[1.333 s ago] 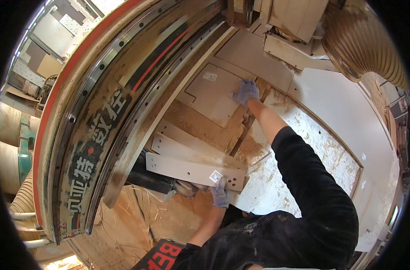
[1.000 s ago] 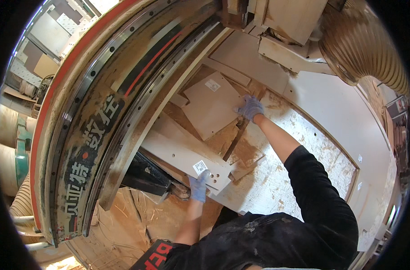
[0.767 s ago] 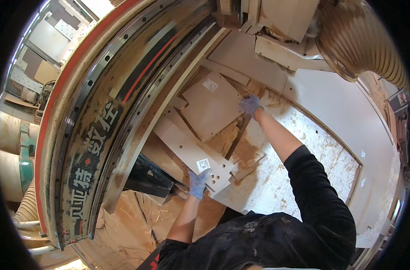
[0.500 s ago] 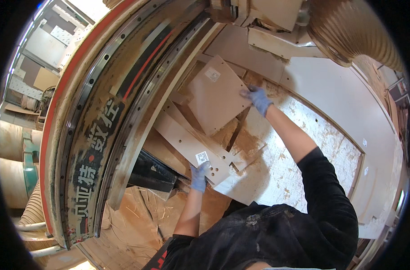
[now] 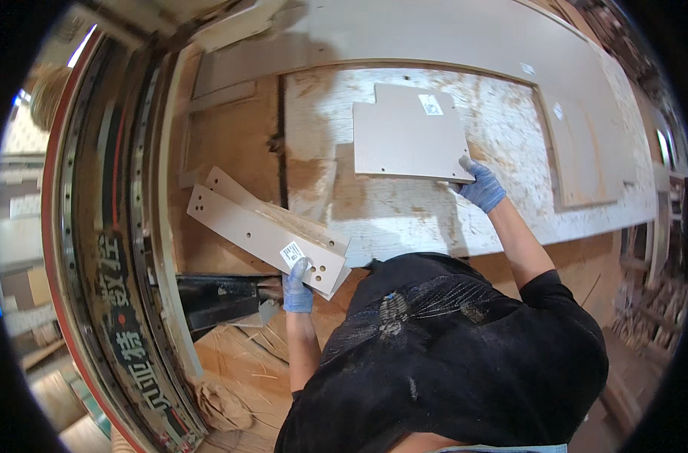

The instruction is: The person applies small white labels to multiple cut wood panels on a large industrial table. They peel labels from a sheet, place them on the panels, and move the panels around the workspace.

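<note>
My left hand (image 5: pixel 297 288), in a blue glove, grips the near end of a long narrow grey-beige board (image 5: pixel 242 230) with several drilled holes and a white label. Behind it, at a slight angle, lies a second narrow board (image 5: pixel 265 213), held along with it or resting against it; I cannot tell which. My right hand (image 5: pixel 478 185), also gloved, pinches the near right corner of a squarish panel (image 5: pixel 408 140). That panel has a notch at its far left corner, small holes along its near edge and a white label. Its shadow falls on the dusty white work surface beneath.
A machine beam (image 5: pixel 125 249) with rails runs along the left. A large grey sheet (image 5: pixel 465 34) with a cut-out borders the far and right sides of the dusty white bed (image 5: pixel 389 215). A black metal part (image 5: pixel 219 298) juts out near my left hand. Scraps and dust lie below.
The squarish panel has swung round and moved right in my right hand, away from the beam. My left hand has drawn the narrow boards off the bed's cut pieces. The view has turned right.
</note>
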Available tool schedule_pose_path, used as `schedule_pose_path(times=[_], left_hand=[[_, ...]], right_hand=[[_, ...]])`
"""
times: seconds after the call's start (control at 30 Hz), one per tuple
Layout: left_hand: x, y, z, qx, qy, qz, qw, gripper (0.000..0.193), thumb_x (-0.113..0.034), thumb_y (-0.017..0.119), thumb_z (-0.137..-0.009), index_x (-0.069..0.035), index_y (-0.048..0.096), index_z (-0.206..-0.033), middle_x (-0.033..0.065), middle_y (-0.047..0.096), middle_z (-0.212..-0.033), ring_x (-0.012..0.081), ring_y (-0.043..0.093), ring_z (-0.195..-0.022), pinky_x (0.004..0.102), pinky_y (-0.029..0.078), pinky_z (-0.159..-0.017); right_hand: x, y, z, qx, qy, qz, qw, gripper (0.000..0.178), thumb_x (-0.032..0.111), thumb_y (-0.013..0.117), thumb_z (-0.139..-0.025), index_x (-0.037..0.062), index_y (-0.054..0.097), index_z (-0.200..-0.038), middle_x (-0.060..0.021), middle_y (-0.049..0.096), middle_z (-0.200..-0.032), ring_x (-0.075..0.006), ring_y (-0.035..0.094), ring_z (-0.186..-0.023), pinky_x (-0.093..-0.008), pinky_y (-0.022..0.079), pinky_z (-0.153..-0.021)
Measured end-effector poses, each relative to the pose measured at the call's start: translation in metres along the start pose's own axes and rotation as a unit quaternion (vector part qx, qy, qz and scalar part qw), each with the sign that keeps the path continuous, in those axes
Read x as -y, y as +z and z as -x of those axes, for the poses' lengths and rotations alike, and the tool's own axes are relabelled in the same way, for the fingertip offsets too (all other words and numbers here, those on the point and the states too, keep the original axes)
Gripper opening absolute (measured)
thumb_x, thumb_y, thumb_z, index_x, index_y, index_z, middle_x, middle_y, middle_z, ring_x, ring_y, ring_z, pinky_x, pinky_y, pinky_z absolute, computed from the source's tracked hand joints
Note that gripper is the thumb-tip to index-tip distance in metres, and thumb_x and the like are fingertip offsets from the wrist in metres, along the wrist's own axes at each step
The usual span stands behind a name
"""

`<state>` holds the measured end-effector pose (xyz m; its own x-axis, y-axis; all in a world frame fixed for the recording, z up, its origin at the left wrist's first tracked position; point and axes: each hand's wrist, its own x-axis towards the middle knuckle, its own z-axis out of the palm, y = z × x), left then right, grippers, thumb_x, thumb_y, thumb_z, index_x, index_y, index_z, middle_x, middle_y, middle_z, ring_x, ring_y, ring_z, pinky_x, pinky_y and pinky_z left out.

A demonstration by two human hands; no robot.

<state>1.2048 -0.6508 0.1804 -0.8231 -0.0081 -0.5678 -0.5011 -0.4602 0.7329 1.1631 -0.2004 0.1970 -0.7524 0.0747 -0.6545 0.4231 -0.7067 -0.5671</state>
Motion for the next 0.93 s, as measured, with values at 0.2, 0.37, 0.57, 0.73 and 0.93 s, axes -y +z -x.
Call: schedule_pose_path(times=[0.2,0.37,0.57,0.73,0.93], left_hand=[[0.021,0.063,0.01,0.107,0.041,-0.07,0.991,0.061,-0.018,0.068,-0.069,0.0,0.041,-0.121,0.0107,0.055,-0.101,0.0226,0.057,-0.09,0.0345,0.051,-0.076],[0.044,0.121,0.01,0.145,0.012,-0.119,0.982,0.066,-0.023,0.07,-0.066,0.0,0.04,-0.121,0.0113,0.055,-0.1,0.0239,0.058,-0.088,0.0347,0.052,-0.073],[0.082,0.197,0.019,0.189,-0.05,-0.138,0.971,0.065,-0.023,0.068,-0.068,-0.001,0.039,-0.121,0.0115,0.055,-0.101,0.024,0.058,-0.09,0.0351,0.052,-0.075],[0.12,0.247,0.037,0.216,-0.043,-0.16,0.962,0.065,-0.023,0.067,-0.068,0.0,0.038,-0.122,0.011,0.055,-0.101,0.023,0.057,-0.092,0.0344,0.051,-0.078],[0.127,0.299,0.03,0.278,-0.034,-0.322,0.904,0.073,-0.03,0.07,-0.063,-0.001,0.04,-0.122,0.0098,0.055,-0.104,0.0209,0.056,-0.092,0.0343,0.046,-0.084]], right_hand=[[0.009,-0.097,0.051,0.026,-0.243,0.107,0.964,0.063,0.021,0.068,-0.071,0.0101,0.04,-0.126,-0.0048,0.048,-0.116,-0.0169,0.049,-0.105,-0.0339,0.046,-0.084],[0.046,-0.203,0.064,-0.088,-0.26,0.3,0.914,0.055,0.013,0.07,-0.072,0.0069,0.044,-0.119,-0.0051,0.052,-0.112,-0.0128,0.049,-0.101,-0.0297,0.046,-0.082],[0.034,-0.24,0.077,-0.181,-0.458,0.496,0.715,0.029,0.008,0.064,-0.077,0.0028,0.053,-0.104,-0.0071,0.058,-0.099,-0.0182,0.055,-0.089,-0.0288,0.047,-0.076],[0.026,-0.256,0.125,-0.109,-0.468,0.308,0.821,0.015,0.001,0.056,-0.08,0.0048,0.061,-0.094,-0.0105,0.061,-0.094,-0.0215,0.058,-0.087,-0.0284,0.047,-0.079],[0.014,-0.327,0.162,-0.171,-0.562,0.505,0.633,0.024,0.0,0.059,-0.073,0.0083,0.062,-0.096,-0.0115,0.061,-0.097,-0.0263,0.059,-0.092,-0.0356,0.041,-0.092]])
